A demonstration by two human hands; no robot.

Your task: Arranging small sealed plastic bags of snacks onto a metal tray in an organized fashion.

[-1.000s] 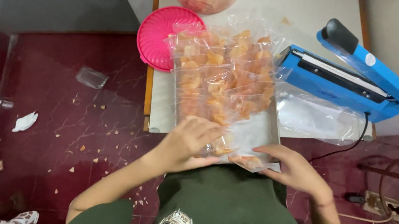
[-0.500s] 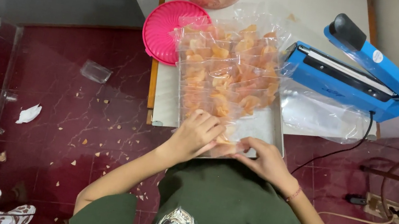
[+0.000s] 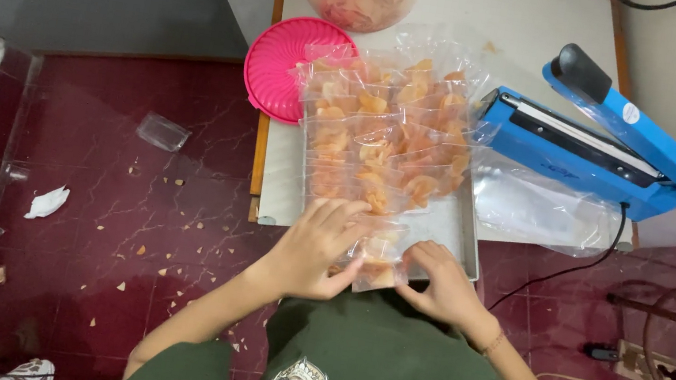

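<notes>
- Left hand [image 3: 319, 245] and right hand [image 3: 440, 281], previously spread apart, had drawn together, both pinching one small bag of chips [image 3: 376, 263].
- Bag lay at the near edge of the metal tray [image 3: 457, 230]; handling had narrowed to it.

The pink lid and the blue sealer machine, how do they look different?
The pink lid is round and lies flat, hanging partly over the table edge; the blue sealer is long and boxy, with its arm lifted open. The lid has no cord; the sealer has a black cable running down. Both sit on the white table, beside the snack bags.
</notes>
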